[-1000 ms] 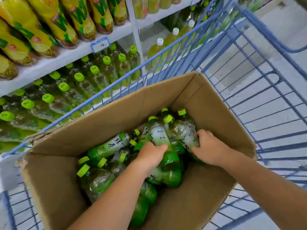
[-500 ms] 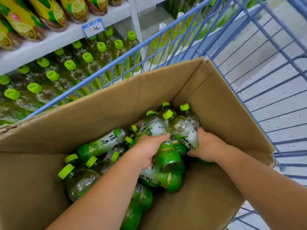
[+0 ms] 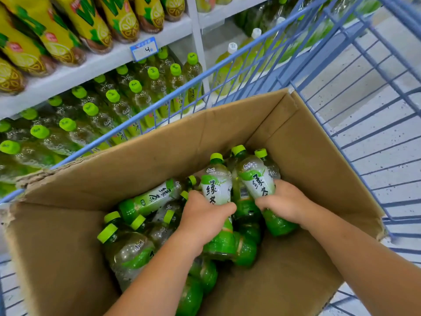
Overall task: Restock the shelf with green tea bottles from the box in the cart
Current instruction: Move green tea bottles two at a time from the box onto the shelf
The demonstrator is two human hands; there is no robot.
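Note:
An open cardboard box (image 3: 296,142) sits in the blue wire cart (image 3: 364,115). Several green tea bottles with lime caps lie loose in it (image 3: 129,252). My left hand (image 3: 202,217) grips one green tea bottle (image 3: 217,185) around its middle, cap pointing up and away. My right hand (image 3: 284,201) grips another green tea bottle (image 3: 256,179) beside it; more bottles are bunched between and behind the two, and I cannot tell whether either hand holds more than one. The shelf (image 3: 95,67) on the left holds rows of upright green tea bottles (image 3: 114,103) under it.
Yellow lemon-tea bottles (image 3: 86,21) lie on the shelf board above, with a price tag (image 3: 144,50) on its edge. White-capped bottles (image 3: 230,65) stand in the bay beyond the upright post. The cart's blue rail (image 3: 182,90) runs between box and shelf. Grey floor shows right.
Both hands have closed firmly round bottles and lifted them slightly, tilting them more upright with labels facing me. The view has drawn nearer to the box.

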